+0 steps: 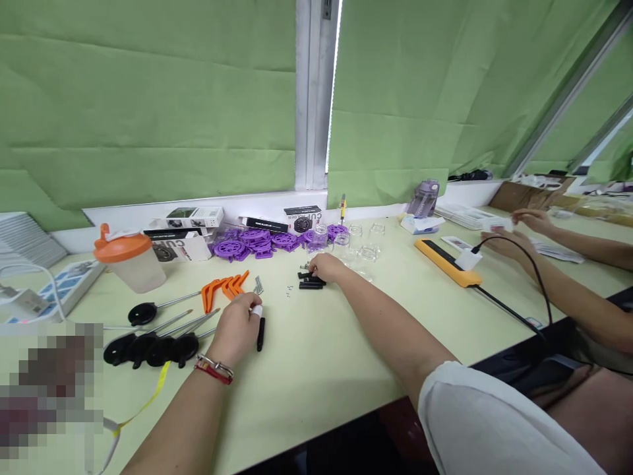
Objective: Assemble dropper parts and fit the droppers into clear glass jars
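The black pieces (pixel 310 285) lie on the tabletop (pixel 297 369) at the right hand's (pixel 329 267) fingertips, long axes mostly crosswise; I can't tell whether those fingers are clamped on one. The left hand (pixel 238 326) is farther off, left of the pieces on their near side, fingers closed on a white piece (pixel 257 310).

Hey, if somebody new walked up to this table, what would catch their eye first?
Probably the bright purple parts, heaped along the back of the table in front of the green covering. Next might be the bottle with the orange lid at the left, and the yellow-orange power strip at the right. Nearer the middle, the right hand reaches to small black pieces.
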A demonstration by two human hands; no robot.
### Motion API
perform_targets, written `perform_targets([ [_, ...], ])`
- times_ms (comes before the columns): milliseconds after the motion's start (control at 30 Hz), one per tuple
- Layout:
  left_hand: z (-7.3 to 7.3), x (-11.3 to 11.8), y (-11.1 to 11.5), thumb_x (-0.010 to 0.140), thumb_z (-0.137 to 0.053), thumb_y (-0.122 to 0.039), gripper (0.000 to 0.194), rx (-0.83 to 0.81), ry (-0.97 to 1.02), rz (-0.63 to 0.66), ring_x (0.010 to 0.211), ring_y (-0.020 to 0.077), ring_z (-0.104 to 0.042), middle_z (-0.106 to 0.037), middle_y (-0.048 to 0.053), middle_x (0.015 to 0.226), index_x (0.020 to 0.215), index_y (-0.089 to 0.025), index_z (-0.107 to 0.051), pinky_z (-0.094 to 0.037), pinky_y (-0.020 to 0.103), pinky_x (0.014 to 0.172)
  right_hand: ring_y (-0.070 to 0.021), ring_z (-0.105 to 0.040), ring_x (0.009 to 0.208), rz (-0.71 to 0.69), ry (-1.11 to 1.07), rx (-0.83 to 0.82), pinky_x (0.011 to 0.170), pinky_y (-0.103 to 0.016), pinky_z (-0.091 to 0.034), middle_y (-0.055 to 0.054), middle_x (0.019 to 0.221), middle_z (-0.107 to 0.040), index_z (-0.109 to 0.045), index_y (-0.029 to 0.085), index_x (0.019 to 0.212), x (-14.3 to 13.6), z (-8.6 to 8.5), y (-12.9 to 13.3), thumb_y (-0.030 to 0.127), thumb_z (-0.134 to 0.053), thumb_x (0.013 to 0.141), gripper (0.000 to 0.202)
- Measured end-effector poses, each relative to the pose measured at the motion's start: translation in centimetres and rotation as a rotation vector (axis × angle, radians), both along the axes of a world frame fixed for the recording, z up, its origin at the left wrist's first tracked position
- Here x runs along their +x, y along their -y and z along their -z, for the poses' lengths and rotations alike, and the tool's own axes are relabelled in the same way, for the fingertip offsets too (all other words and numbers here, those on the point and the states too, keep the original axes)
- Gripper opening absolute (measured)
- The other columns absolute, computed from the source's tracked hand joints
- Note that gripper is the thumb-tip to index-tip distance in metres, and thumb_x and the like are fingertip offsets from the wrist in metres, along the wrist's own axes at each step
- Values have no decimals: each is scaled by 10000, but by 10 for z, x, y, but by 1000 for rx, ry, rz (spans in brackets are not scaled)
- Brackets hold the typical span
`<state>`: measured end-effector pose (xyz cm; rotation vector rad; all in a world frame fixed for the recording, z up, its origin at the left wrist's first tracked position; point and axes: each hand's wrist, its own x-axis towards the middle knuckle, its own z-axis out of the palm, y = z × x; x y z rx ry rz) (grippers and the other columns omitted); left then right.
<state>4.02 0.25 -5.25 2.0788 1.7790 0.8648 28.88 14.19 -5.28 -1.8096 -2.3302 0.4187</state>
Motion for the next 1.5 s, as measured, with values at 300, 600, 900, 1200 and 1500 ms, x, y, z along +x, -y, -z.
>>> perform_targets([
  [300, -2, 2, 1, 792, -444, -224, 109, -24, -12, -2, 765, 212, -580, -612, 48, 837, 813, -206, -550, -428, 311, 693, -190, -621, 825, 54, -110, -32, 654, -229, -416, -81, 897, -710, -735, 173, 884, 0, 1, 5, 95, -673, 690, 219],
  [600, 0, 2, 1, 807, -457, -239, 173, -43, 52, -13, 721, 186, -559, -611, 58, 877, 934, -190, -563, -415, 293, 647, -127, -589, 753, 38, -383, -23, 654, -204, -435, -43, 847, -692, -690, 139, 964, 1, -18, 23, 163, -576, 791, 209],
  [900, 0, 9, 6, 836, -509, -349, 515, 27, 321, 220, 697, 126, -531, -593, 55, 1026, 1330, -220, -436, -450, 274, 676, -60, -394, 529, -244, -894, -578, 487, -184, -290, 41, 641, -548, -646, 130, 856, -34, -9, 83, 160, -620, 699, 162],
  [1200, -10, 14, 14, 804, -550, -317, 185, -120, 374, 325, 618, 118, -470, -562, -2, 692, 881, -165, -624, -392, 242, 596, -81, -470, 569, -345, -720, -414, 552, -202, -361, 16, 679, -613, -678, 140, 883, -35, -9, 77, 188, -586, 772, 152],
  [1500, -8, 17, 18, 761, -566, -342, 174, -161, 134, 325, 550, 108, -404, -492, -29, 595, 735, -173, -600, -307, 223, 516, -185, -621, 884, 35, -129, 61, 714, -230, -431, -73, 938, -715, -740, 165, 822, -13, -19, 15, 140, -612, 772, 140],
])
